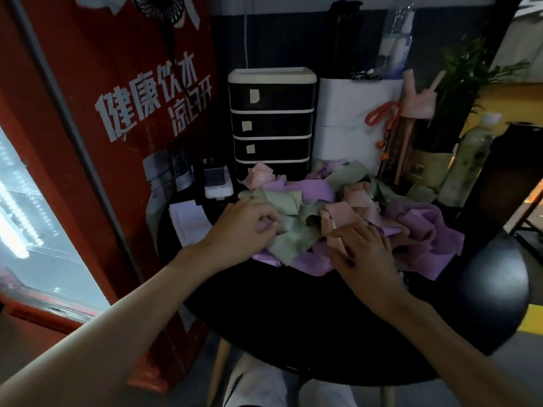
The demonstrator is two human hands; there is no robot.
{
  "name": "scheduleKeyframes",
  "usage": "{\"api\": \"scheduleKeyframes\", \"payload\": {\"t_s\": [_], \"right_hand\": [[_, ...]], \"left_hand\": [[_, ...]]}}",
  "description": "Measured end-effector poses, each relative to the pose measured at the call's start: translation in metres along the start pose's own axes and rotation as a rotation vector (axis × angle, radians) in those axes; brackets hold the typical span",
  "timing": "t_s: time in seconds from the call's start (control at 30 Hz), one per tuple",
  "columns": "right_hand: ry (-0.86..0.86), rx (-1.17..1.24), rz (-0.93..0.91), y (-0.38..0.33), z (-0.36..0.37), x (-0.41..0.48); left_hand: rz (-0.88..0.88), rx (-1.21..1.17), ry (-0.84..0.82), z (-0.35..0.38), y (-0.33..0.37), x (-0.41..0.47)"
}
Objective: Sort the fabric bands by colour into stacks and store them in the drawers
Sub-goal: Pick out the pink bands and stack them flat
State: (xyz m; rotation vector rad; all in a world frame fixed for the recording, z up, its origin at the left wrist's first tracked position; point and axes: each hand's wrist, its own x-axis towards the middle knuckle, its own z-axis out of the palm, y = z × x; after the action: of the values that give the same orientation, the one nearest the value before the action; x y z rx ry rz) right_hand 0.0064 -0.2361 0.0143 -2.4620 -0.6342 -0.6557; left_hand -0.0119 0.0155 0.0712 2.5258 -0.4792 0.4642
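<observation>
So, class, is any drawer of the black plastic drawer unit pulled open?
No, every visible drawer front of the black plastic drawer unit sits flush and closed.

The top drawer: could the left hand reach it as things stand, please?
Probably yes: the top drawer stands uncovered above the pile of bands, beyond the left hand, whose fingers curl into that pile.

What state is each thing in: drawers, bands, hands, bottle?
drawers: all shut.
bands: unsorted, pink, green and purple in one heap on the table.
left hand: fingers curled on bands in the heap.
right hand: grips a pink band.
bottle: capped.
</observation>
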Motion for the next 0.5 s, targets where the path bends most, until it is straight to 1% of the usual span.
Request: {"api": "scheduleKeyframes", "payload": {"t_s": [0.1,0.2,0.33,0.43,0.5], "right_hand": [[0.017,-0.117,0.084,0.018,-0.019,-0.007],[-0.093,-0.092,0.149,0.033,-0.033,-0.015],[-0.193,-0.178,0.072,0.050,-0.037,-0.021],[-0.126,-0.178,0.041,0.049,-0.040,-0.018],[-0.086,-0.147,0.043,0.049,-0.041,-0.012]], "left_hand": [[0.029,-0.033,-0.044,0.023,0.028,0.014],[0.075,-0.029,-0.058,0.042,0.049,0.024],[0.083,-0.019,-0.088,0.058,0.062,0.035],[0.090,-0.033,-0.128,0.064,0.062,0.039],[0.089,-0.065,-0.111,0.065,0.064,0.040]]}}
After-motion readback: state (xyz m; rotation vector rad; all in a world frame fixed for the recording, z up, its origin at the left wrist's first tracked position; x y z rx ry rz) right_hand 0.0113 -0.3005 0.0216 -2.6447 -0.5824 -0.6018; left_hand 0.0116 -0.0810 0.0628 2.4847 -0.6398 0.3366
